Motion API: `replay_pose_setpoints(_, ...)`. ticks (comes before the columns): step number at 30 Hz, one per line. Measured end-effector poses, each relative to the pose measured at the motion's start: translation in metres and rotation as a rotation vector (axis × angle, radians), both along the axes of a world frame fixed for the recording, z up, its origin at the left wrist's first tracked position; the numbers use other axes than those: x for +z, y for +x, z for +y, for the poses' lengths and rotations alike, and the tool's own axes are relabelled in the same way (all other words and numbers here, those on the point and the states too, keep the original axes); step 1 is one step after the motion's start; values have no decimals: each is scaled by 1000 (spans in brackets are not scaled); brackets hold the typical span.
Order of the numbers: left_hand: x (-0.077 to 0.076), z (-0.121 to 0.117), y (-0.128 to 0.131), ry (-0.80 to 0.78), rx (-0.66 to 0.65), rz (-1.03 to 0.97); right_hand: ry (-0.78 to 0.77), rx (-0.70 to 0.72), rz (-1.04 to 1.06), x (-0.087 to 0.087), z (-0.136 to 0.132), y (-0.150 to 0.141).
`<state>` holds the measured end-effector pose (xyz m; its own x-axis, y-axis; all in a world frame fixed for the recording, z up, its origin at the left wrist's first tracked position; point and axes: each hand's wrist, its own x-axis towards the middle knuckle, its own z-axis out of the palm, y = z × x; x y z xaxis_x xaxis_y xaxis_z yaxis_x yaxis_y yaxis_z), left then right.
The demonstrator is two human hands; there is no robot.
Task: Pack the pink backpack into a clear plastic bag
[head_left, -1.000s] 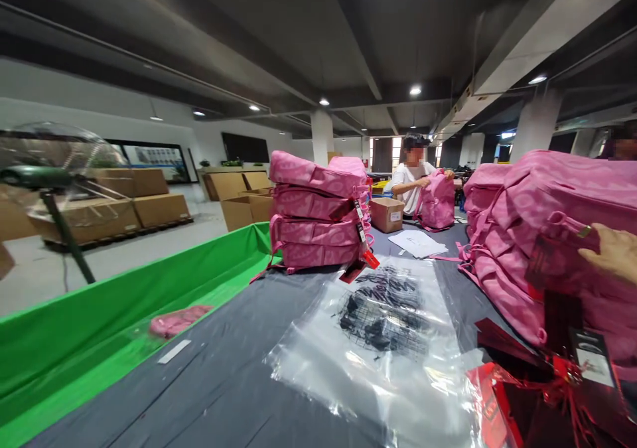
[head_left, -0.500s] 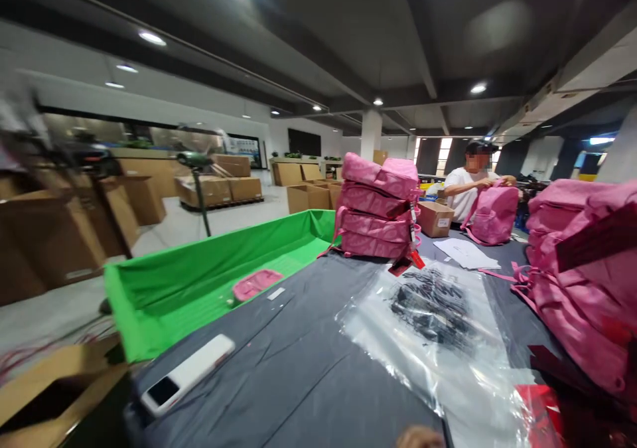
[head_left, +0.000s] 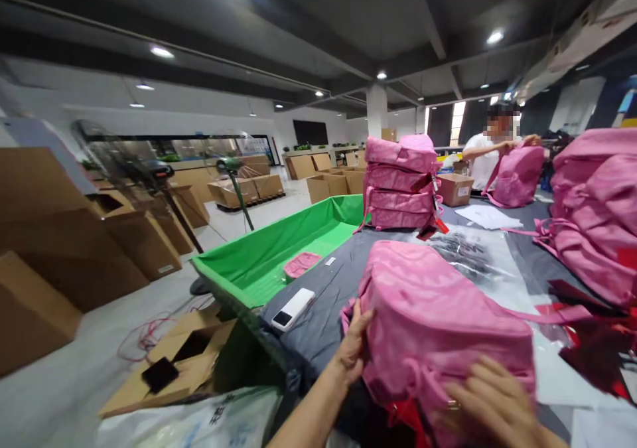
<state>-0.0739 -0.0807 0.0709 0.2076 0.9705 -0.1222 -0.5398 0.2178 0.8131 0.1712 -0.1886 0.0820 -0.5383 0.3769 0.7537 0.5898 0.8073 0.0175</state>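
Directly before me a pink backpack [head_left: 442, 322] lies on the dark-covered table, with straps and red tags hanging at its near side. My left hand [head_left: 355, 342] grips its left edge, thumb and fingers closed on the fabric. Across the near right part of the bag lies my right hand [head_left: 490, 395], smeared by motion. Its fingers touch or hover over the fabric; which of these cannot be made out. Behind the bag is a clear plastic sheet [head_left: 502, 262] with a dark crumpled patch, partly covered by the bag.
A stack of pink backpacks [head_left: 401, 182] stands at the back, another pile [head_left: 597, 216] at right. A green-lined bin [head_left: 263, 249] borders the table's left side. On the table lie a white handheld device [head_left: 293, 308] and papers [head_left: 488, 216]. A co-worker [head_left: 482, 156] handles a backpack.
A pink backpack now lies in front of me with both my hands at it; before, only a blurred bit of one hand showed at the bottom edge. The view has shifted left.
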Motion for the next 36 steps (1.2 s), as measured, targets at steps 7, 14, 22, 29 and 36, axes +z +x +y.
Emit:
replay_pose_setpoints(7, -60, -25, -58, 482, 477, 872, 92, -87, -143, -76, 9, -91)
replay_pose_setpoints(14, -96, -101, -13, 1391, -234, 1185, 59, -203, -205, -77, -27, -61)
replay_pose_setpoints(22, -95, -80, -13, 1235, -194, 1071, 156, -228, -265, -77, -21, 29)
replay_pose_setpoints(29, -51, -77, -23, 1243, -444, 1210, -15, -200, -22, -111, 18, 41)
replay_pose_setpoints(36, -67, -90, 30, 1126, -466, 1553, -281, -466, 419, -125, -38, -12)
